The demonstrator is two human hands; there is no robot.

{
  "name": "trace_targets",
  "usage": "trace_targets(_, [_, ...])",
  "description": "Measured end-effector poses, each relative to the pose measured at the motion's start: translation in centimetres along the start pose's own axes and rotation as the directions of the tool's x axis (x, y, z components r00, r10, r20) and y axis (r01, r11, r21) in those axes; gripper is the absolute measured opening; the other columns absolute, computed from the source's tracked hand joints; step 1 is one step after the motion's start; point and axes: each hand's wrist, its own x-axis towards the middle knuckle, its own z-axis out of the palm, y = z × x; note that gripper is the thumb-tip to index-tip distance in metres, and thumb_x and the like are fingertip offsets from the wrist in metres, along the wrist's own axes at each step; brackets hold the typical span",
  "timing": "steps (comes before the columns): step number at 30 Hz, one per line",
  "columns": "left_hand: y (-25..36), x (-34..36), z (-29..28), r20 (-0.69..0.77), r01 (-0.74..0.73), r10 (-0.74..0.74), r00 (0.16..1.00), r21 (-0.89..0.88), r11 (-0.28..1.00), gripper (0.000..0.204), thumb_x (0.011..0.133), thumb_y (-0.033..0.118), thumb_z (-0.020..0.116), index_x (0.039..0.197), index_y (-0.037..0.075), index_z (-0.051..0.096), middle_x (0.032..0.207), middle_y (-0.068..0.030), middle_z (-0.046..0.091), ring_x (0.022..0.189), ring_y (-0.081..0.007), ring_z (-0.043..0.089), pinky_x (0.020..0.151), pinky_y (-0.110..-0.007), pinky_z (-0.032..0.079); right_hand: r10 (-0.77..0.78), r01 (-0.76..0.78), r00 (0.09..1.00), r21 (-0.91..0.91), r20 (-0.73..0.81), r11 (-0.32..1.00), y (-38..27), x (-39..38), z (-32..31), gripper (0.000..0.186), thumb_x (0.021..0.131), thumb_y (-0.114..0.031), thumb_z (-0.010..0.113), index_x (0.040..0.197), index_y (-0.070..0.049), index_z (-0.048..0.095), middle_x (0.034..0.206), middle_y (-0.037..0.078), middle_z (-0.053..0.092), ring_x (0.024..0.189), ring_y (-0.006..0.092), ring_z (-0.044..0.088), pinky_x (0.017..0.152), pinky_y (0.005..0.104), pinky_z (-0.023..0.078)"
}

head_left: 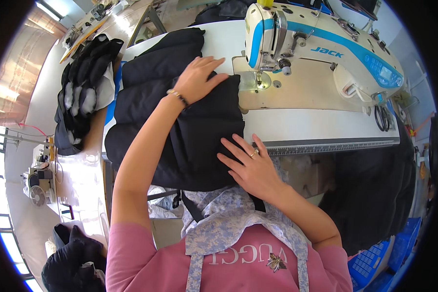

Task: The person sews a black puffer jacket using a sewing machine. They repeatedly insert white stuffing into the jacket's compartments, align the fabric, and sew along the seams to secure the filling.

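Note:
A black quilted, padded fabric piece (146,126) lies over the white table left of a white-and-blue sewing machine (316,48), its right edge close beside the needle plate (255,81). My left hand (197,80) rests on the upper part of the piece, fingers apart and reaching toward its right edge near the presser foot. Lower down, my right hand (246,163) lies with spread fingers on the piece's right edge, beside a ruler strip (326,147) along the table's front.
More black padded pieces with white filling (85,90) lie on a left-hand table (78,185), with another black bundle (70,258) lower left. A small fan (37,195) stands at the left. Dark fabric (365,190) hangs at the right, near blue crates (367,263).

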Motion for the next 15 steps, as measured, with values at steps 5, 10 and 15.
trace_targets(5, [-1.4, 2.3, 2.4, 0.42, 0.165, -0.039, 0.907, -0.268, 0.949, 0.026, 0.095, 0.025, 0.067, 0.108, 0.002, 0.072, 0.107, -0.0131, 0.072, 0.101, -0.0231, 0.066, 0.093, -0.031, 0.05, 0.338, -0.21, 0.929, 0.542, -0.148, 0.814, 1.1, -1.5, -2.0, 0.035, 0.09, -0.001, 0.062, 0.124, -0.004, 0.065, 0.134, 0.011, 0.062, 0.124, 0.0281, 0.058, 0.105, 0.04, 0.045])
trace_targets(10, [-2.2, 2.3, 1.0, 0.113, 0.198, -0.163, 0.98, -0.59, 0.783, 0.022, 0.098, 0.02, 0.067, 0.109, 0.0, 0.07, 0.102, -0.0019, 0.071, 0.097, -0.01, 0.063, 0.091, -0.024, 0.049, 0.554, -0.241, 0.821, 0.964, 0.141, 0.112, 3.3, -2.7, -2.2, 0.043, 0.098, -0.003, 0.056, 0.141, -0.002, 0.052, 0.132, 0.014, 0.061, 0.122, 0.0203, 0.058, 0.105, 0.0347, 0.045])
trace_targets(15, [-1.6, 2.4, -0.6, -0.039, 0.144, -0.25, 0.967, -0.727, 0.672, 0.019, 0.098, 0.02, 0.068, 0.106, 0.004, 0.072, 0.102, 0.0002, 0.072, 0.096, -0.0079, 0.062, 0.09, -0.023, 0.049, 0.368, -0.283, 0.895, 0.959, 0.251, 0.035, 4.6, 1.4, -2.8, 0.049, 0.097, -0.008, 0.061, 0.143, 0.003, 0.047, 0.131, 0.012, 0.061, 0.122, 0.0179, 0.058, 0.106, 0.0336, 0.044])
